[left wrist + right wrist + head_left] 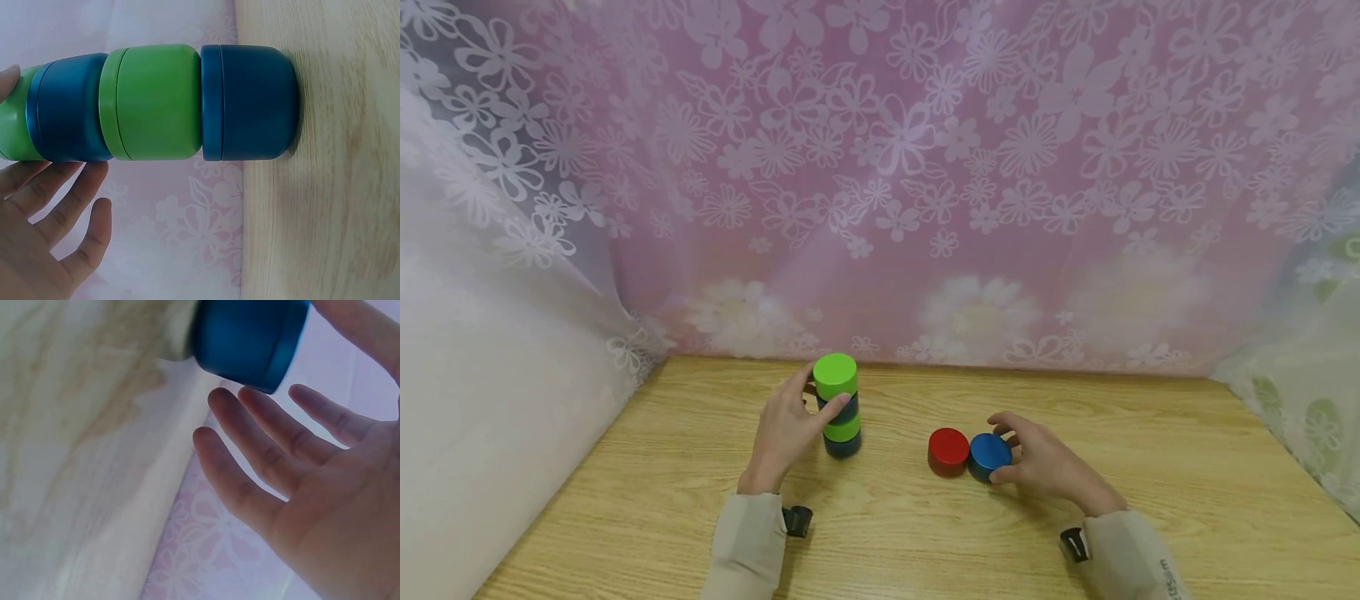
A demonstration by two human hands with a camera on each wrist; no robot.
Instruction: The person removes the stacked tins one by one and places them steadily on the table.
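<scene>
Several round lidded tins stand in a stack: a top green tin point(835, 373), a blue tin point(72, 106), a lower green tin point(153, 103) and a bottom blue tin point(253, 103) on the table. My left hand point(786, 425) pinches the upper part of the stack between thumb and fingers; its little finger sticks out free. To the right, a red tin point(948, 452) sits beside a separate blue tin point(990, 457). Around that blue tin my right hand point(1045, 458) spreads loosely, thumb at its near edge, the other fingertips point(220, 400) close to its side.
The wooden table point(880, 542) ends at a pink flowered curtain point(880, 250) behind. White cloth point(512, 375) hangs on the left and a patterned cloth point(1307, 383) on the right. Black wrist mounts point(797, 522) sit at both sleeves.
</scene>
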